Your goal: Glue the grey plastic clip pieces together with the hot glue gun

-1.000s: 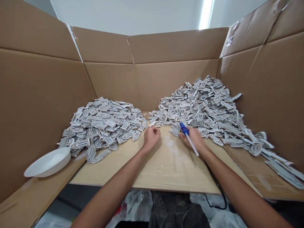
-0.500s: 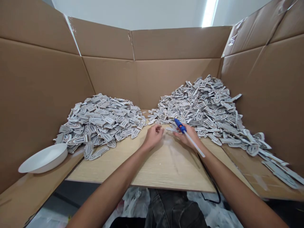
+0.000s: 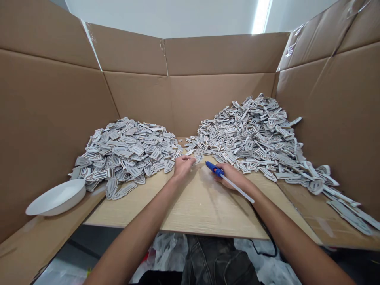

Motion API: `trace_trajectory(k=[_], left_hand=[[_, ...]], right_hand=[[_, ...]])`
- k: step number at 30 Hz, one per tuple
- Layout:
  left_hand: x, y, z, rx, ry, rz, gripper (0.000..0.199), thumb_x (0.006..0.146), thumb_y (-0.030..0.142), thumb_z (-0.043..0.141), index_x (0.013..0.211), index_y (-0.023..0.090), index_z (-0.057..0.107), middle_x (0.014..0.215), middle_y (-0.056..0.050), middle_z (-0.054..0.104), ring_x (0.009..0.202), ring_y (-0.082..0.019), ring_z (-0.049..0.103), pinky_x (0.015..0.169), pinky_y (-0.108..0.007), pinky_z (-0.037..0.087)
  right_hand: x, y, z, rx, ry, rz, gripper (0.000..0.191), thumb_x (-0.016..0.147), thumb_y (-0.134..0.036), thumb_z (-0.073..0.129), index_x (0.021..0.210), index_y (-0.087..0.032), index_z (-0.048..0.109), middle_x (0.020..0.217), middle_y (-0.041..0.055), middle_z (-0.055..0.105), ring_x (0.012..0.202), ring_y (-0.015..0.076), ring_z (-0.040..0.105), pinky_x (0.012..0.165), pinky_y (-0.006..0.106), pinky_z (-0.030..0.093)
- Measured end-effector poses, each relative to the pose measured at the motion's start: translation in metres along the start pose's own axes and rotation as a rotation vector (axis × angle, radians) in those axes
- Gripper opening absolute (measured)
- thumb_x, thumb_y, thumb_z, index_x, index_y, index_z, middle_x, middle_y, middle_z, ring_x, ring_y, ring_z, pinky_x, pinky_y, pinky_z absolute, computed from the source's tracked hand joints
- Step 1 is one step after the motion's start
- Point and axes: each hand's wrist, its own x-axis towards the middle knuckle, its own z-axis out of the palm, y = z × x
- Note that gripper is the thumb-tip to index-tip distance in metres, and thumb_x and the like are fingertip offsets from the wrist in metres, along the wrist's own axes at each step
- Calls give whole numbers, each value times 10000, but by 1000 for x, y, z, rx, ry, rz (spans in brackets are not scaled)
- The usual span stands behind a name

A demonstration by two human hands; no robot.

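My left hand [image 3: 183, 167] is closed, thumb and fingers pinched at the edge of a small grey-white cut-out piece [image 3: 198, 159] with a looped outline. My right hand [image 3: 230, 175] is wrapped around a blue glue gun [image 3: 214, 169]. The gun's nozzle points up and left, towards the piece. A long translucent glue stick [image 3: 239, 189] sticks out of its back over my right wrist. Part of the gun's handle is hidden by my fingers.
Heaps of similar grey cut-out pieces lie at the left [image 3: 127, 146] and right [image 3: 252, 134]. A white bowl [image 3: 56, 198] stands at the far left. Cardboard walls [image 3: 222, 93] enclose the wooden board [image 3: 198, 209]. A black cable [image 3: 268, 231] hangs over its front edge.
My left hand has shifted left with the cut-out piece. My right hand has drawn slightly back and left, bringing the glue gun's nozzle lower and further left.
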Motion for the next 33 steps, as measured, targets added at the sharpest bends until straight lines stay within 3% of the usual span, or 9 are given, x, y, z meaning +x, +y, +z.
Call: trace_trajectory(k=[6,11,14,17,20,24,27,33], left_hand=[[-4,2,1,7,9,28,47,611,151,750,632,150,708,520,4,585,480,-110,466,468,-230,332],[-1,-4,2,-33,12,112,114,623,175,794,700,146,713,565,12,600,511,-101,482,497,-220,350],[-3,-5,8,-103,-61,111,194,630,158,811,706,169,633,604,16,617,532,-107,548,528,-217,410],[-8,-4,16,-198,-154,56,308,656,158,818,730,198,522,625,26,615,585,-140,651,576,-230,481],[-12,-3,19,-248,-202,11,376,659,180,836,734,205,468,596,64,556,558,-116,636,567,-207,464],[-16,-4,18,-270,-271,13,459,592,227,884,839,214,498,590,88,568,475,-76,510,488,-184,343],[-19,-2,18,-298,-313,47,525,550,235,898,949,209,558,662,53,654,548,-108,577,537,-204,397],[-22,-1,22,-258,-413,114,347,640,194,820,918,176,613,692,-11,717,618,-148,637,612,-248,480]], right_hand=[[-1,-6,-2,44,10,20,77,711,-194,631,775,-213,594,724,2,649,667,175,552,641,262,371],[0,-5,-1,242,170,38,118,758,-321,599,713,-225,550,697,-12,604,662,170,524,643,280,391],[1,-12,-3,353,252,107,180,749,-373,624,694,-230,530,652,-30,558,631,152,491,615,279,383],[0,-20,-7,433,244,180,212,740,-411,649,716,-232,539,631,-29,574,590,142,487,578,276,383],[-1,-26,-7,470,259,218,246,732,-448,656,728,-236,531,622,-26,592,557,136,487,546,270,380],[-1,-30,-5,462,286,255,240,707,-442,659,720,-235,538,642,-14,630,541,134,496,534,271,387],[-1,-31,-5,449,300,247,232,704,-438,652,680,-232,548,615,-11,624,529,135,493,526,272,387],[-1,-25,-4,358,357,200,219,716,-405,643,613,-216,598,578,-11,595,558,142,515,562,274,404]])
